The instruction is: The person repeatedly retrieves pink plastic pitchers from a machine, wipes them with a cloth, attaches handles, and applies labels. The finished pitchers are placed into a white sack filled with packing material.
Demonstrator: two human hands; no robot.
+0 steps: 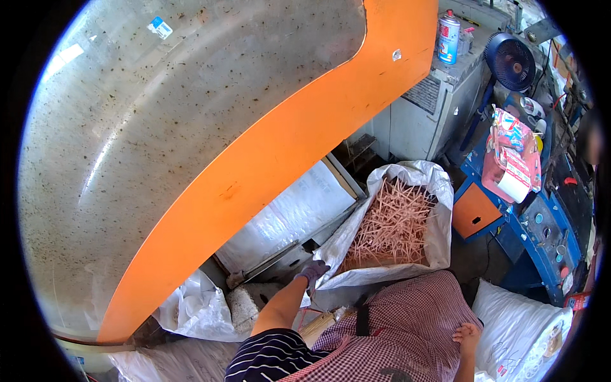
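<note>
My left hand point(313, 270), in a greyish-purple glove, is closed on the near left rim of a white woven sack point(440, 219). The sack's mouth gapes wide, and inside lies a tangled heap of thin, pale pink stick-like pieces point(396, 223). What these pieces are, I cannot tell. By the right side of my red checked apron point(407, 318) is my bare right hand point(468, 336), its fingers loosely bent and a little apart, with nothing seen in them.
A large orange-edged panel point(254, 162) with a cloudy see-through middle looms at the left. Behind the sack stands a grey cabinet point(417, 124) bearing a spray can point(449, 39). Blue machinery point(547, 229), a pink basket point(496, 172) and a fan point(510, 62) are right; a full white sack point(509, 325) lies near right.
</note>
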